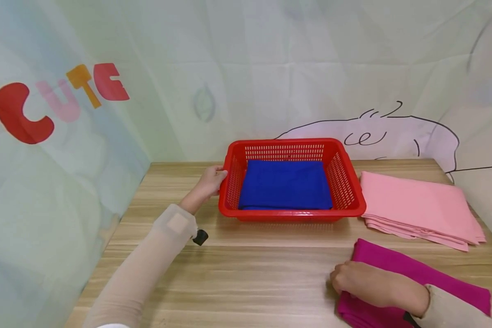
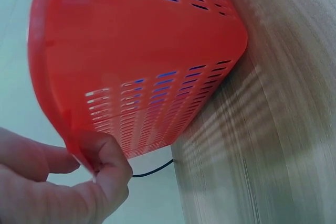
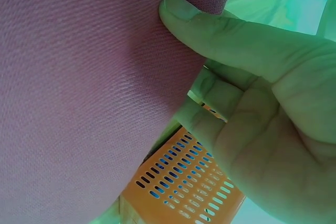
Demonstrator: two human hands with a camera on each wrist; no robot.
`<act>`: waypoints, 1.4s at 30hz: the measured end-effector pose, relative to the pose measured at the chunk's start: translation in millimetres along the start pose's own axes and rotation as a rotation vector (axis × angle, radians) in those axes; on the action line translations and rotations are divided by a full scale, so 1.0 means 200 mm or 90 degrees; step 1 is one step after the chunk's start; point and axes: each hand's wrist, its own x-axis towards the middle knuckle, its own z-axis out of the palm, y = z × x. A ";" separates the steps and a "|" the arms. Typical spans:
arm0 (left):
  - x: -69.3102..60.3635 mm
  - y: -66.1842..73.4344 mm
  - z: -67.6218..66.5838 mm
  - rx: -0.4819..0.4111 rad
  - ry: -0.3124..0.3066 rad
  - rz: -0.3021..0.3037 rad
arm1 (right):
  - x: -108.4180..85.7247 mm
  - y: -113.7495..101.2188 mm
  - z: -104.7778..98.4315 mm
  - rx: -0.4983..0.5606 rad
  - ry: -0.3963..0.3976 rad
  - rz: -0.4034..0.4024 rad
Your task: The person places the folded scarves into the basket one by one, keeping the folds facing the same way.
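Observation:
In the head view a red perforated basket [image 1: 291,213] holds a folded blue cloth [image 1: 286,184]. My left hand [image 1: 209,182] grips the basket's left rim; in the left wrist view, thumb and fingers of the left hand [image 2: 68,182] pinch the rim of the basket [image 2: 126,40]. At the lower right lies a folded magenta cloth [image 1: 418,269], its left edge held by my right hand [image 1: 369,282]. The right wrist view shows the right hand [image 3: 262,114] with its thumb on the cloth [image 3: 94,87] and the other fingers behind it.
A folded pink cloth [image 1: 418,205] lies just right of the basket, behind the magenta one. The wooden table [image 1: 246,278] ends at a printed curtain [image 1: 246,82] at the back and left. In the right wrist view, part of the basket [image 3: 181,182] shows below the hand.

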 end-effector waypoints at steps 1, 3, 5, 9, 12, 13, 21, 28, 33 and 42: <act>0.00 0.00 0.00 -0.002 -0.001 0.000 | 0.00 0.00 0.00 -0.002 0.001 -0.003; 0.00 -0.01 0.00 -0.006 -0.006 -0.002 | 0.00 0.00 0.00 -0.019 0.000 -0.008; 0.00 -0.01 -0.01 -0.012 -0.011 -0.004 | 0.00 0.00 0.01 -0.039 -0.001 -0.013; 0.00 -0.01 -0.01 -0.023 -0.022 -0.005 | 0.01 -0.01 0.01 -0.071 -0.001 -0.023; 0.01 -0.01 -0.01 -0.032 -0.026 -0.007 | 0.02 -0.01 0.01 -0.082 0.015 -0.043; 0.01 -0.01 -0.01 -0.036 -0.026 -0.008 | 0.03 -0.01 0.01 -0.084 0.025 -0.051; 0.01 0.00 0.00 -0.054 -0.025 -0.020 | 0.05 -0.02 0.00 -0.078 0.028 -0.060; 0.01 0.00 -0.01 -0.056 -0.029 -0.020 | 0.07 -0.03 -0.01 -0.064 0.006 -0.047; 0.01 -0.01 -0.01 -0.053 -0.028 -0.016 | 0.08 -0.03 -0.01 -0.074 0.025 -0.065; 0.02 -0.01 -0.01 -0.064 -0.029 -0.015 | 0.10 -0.03 0.01 -0.084 0.058 -0.095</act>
